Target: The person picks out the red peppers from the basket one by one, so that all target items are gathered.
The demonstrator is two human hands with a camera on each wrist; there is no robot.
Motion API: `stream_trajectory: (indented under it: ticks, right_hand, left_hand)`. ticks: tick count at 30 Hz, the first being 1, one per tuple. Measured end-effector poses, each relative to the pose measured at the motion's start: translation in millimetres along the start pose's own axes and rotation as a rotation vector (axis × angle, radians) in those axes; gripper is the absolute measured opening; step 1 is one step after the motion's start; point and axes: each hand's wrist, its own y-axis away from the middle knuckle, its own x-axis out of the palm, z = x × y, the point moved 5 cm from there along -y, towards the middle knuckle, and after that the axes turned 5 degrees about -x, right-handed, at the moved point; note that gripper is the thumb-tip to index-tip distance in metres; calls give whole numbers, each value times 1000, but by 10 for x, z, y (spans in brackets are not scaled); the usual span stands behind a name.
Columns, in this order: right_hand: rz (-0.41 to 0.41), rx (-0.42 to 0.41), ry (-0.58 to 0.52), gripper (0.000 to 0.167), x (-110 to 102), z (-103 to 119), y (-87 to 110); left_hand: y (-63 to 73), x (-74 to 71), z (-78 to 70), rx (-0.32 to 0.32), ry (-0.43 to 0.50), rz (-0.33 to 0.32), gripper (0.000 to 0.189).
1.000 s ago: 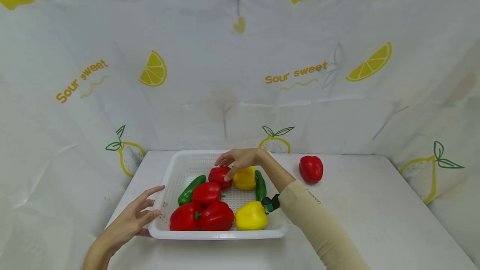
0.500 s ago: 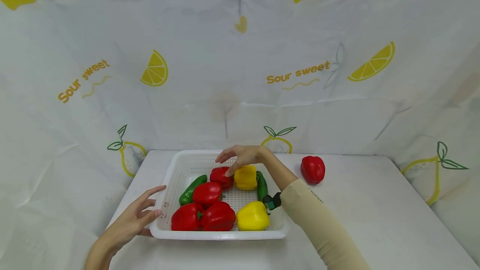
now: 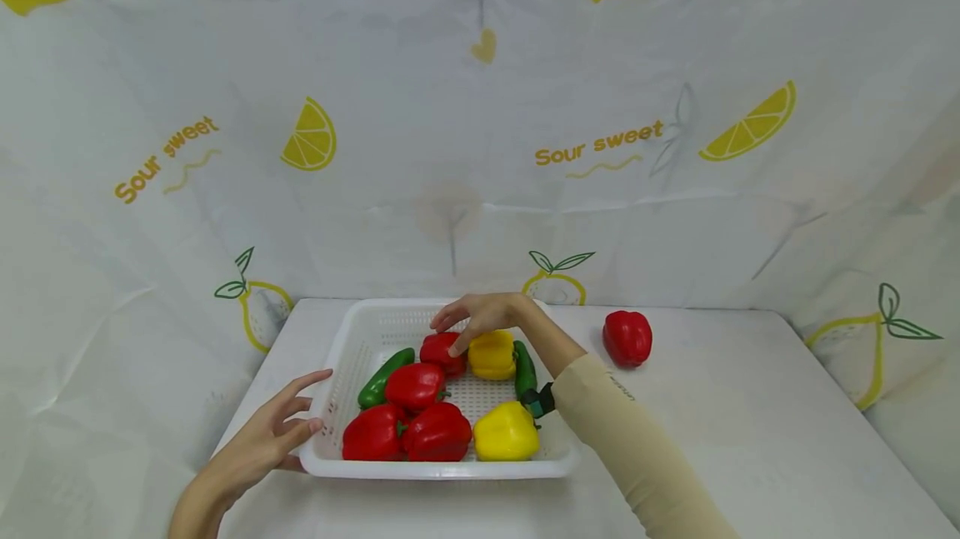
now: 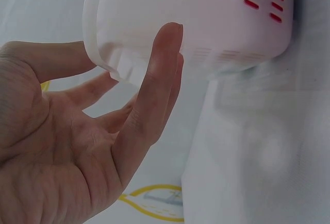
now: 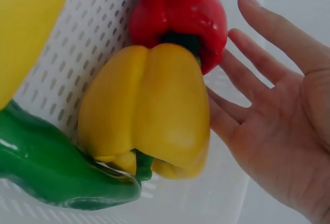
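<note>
right hand (image 3: 483,316) hardly moved over the peppers

open-fingered, holding nothing, it has dipped slightly toward the back red pepper (image 3: 441,351) and yellow pepper (image 3: 492,354); left hand (image 3: 262,441), open, stays at the white basket (image 3: 333,372).

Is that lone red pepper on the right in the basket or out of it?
Out. The lone red pepper sits on the white table, right of the white basket and apart from its rim.
</note>
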Motion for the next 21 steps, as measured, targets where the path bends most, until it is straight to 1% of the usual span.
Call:
stream_trajectory:
  ticks: [4,9,17,21]
  right_hand:
    - [6,16,19,64,17,-26,-13]
    - [11,18,77,63,29,-41,-23]
    - [18,8,77,58,36,-38,-26]
    - [19,10,77,59,44,-39,-32]
  left_hand:
    - [-2,3,-6,8,1,10,76]
    - [6,4,-8,16,7,21,75]
    - [9,11,-25,31,14,30,75]
    - [13,14,-24,29,17,33,75]
